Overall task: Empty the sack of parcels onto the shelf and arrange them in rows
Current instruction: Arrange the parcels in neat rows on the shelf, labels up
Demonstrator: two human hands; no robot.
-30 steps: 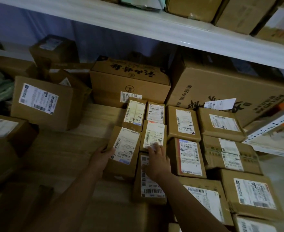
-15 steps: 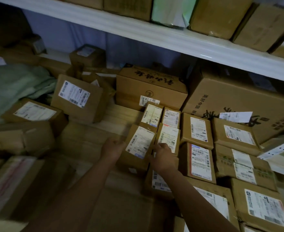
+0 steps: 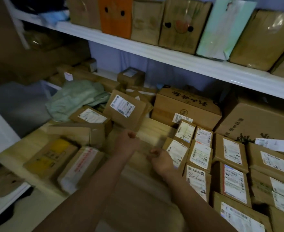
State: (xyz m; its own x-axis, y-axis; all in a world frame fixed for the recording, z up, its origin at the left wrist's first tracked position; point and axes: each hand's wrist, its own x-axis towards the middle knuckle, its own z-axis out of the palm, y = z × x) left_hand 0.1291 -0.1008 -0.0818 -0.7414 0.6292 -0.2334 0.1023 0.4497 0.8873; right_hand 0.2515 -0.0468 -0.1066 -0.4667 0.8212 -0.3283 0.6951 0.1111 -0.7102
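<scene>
A pale wooden shelf (image 3: 154,129) runs under a white metal upper shelf (image 3: 171,59), with a bluish wall behind; the light is dim. On the right, small brown cardboard parcels (image 3: 200,153) lie flat in tidy rows, white printed labels facing up, their edges touching. On the left the boxes lie loose and tilted – one with a yellow patch (image 3: 54,154), one taped in clear film. A crumpled pale-green woven sack (image 3: 76,97) slumps at the back left. Both hands hang over the bare boards: the left hand (image 3: 127,144) has its fingers curled into a fist around nothing, and the right hand (image 3: 162,160) is likewise curled and holding nothing (just beside the nearest parcel). Large cartons with black lettering (image 3: 186,106) stand behind the rows.
</scene>
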